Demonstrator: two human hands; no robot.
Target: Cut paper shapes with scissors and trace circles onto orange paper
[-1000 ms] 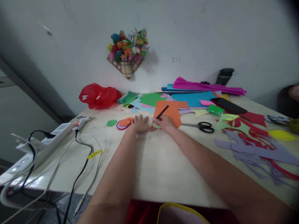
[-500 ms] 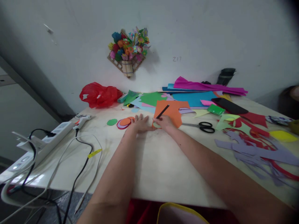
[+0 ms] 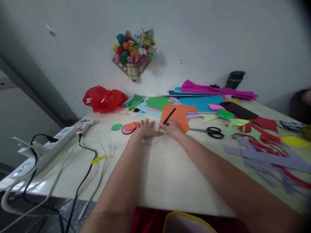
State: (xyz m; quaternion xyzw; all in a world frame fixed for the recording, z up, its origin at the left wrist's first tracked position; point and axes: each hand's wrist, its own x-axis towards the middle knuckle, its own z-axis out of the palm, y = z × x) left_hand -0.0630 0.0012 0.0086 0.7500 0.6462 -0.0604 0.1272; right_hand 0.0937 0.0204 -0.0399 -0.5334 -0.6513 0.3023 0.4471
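My right hand (image 3: 172, 127) is closed around a dark pencil (image 3: 170, 115), which leans up to the right over an orange sheet (image 3: 181, 111). A pale green round piece (image 3: 163, 130) lies at the sheet's lower left corner, partly under my fingers. My left hand (image 3: 146, 128) rests flat with spread fingers, its thumb reaching toward the sheet's lower left edge. Left of it lie overlapping orange, lilac and red discs (image 3: 130, 126) and a separate green disc (image 3: 117, 127).
Scissors (image 3: 213, 132) lie right of the orange sheet. Foam scraps (image 3: 259, 155) and a black phone (image 3: 239, 110) are further right. A red bag (image 3: 104, 99) stands at the back left; a power strip (image 3: 48, 149) and cables are at the left.
The pencil's upper end has tipped very slightly. Both hands stay in the same places.
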